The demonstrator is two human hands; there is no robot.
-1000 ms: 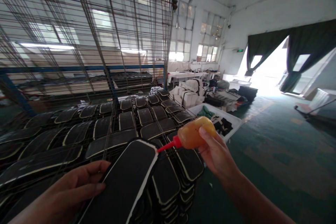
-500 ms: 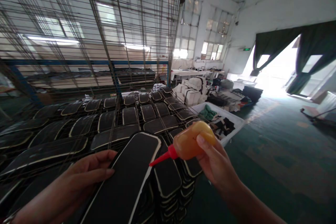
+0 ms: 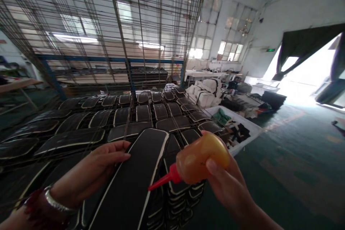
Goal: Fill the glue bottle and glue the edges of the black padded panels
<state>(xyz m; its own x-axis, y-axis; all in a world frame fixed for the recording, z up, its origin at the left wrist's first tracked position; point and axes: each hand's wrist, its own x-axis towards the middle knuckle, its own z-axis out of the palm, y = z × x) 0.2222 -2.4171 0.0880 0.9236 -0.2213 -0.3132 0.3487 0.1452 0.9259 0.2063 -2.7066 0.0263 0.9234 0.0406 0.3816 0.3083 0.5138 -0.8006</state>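
Note:
My left hand [image 3: 107, 161] grips the left edge of a long black panel [image 3: 132, 169] with rounded corners, its thumb lying along the top side. A pale line runs around the panel's border. In my right hand [image 3: 226, 176] is a squeeze bottle [image 3: 202, 158] of amber liquid, lying nearly on its side. Its red nozzle [image 3: 161, 181] points left and down, with the tip at the pale line on the panel's right edge. Whether the tip touches the panel, I cannot tell. The bottle hides part of my right fingers.
Rows of similar black panels [image 3: 161, 111] lie on a wire rack, with more stacked below at right. A raised wire grid [image 3: 118, 18] stands behind them. Right of the rack sits a white bin [image 3: 250, 133] of fabric scraps. White bundles [image 3: 206, 90] lie farther back.
The bottle's nozzle has moved down along the panel's right edge, toward me. My view has swung left, so the surroundings sit farther right. Both hands keep their hold.

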